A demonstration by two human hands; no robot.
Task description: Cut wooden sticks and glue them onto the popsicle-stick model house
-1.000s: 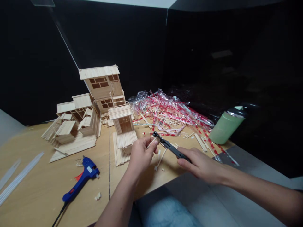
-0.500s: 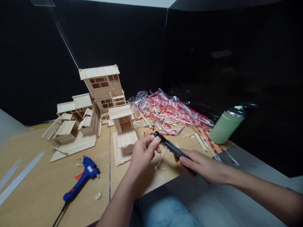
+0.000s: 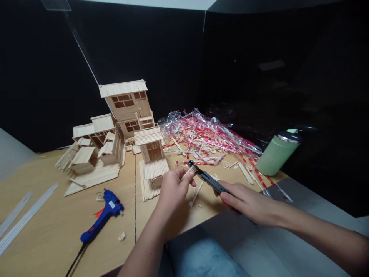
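My left hand [image 3: 176,186] pinches short wooden sticks [image 3: 187,174] near the table's front edge. Their ends meet the jaws of a black cutting tool [image 3: 211,182]. My right hand [image 3: 240,200] is wrapped round that tool's handles. Left of my left hand stands a small stick-built tower [image 3: 151,154] on a base of sticks. Behind it rises a taller stick house [image 3: 123,104], with a low walled model [image 3: 89,165] at its left. A few loose sticks [image 3: 198,192] lie under the tool.
A blue glue gun [image 3: 103,215] with a black cord lies on the table [image 3: 52,227], near white glue sticks [image 3: 27,219] at the far left. Behind my hands is a heap of sticks and red-marked wrappers [image 3: 201,134]. A green bottle [image 3: 276,154] stands at the right.
The view has shifted slightly, so the models and glue gun appear a little further right. Both hands keep nearly the same place, with the tool still at the sticks.
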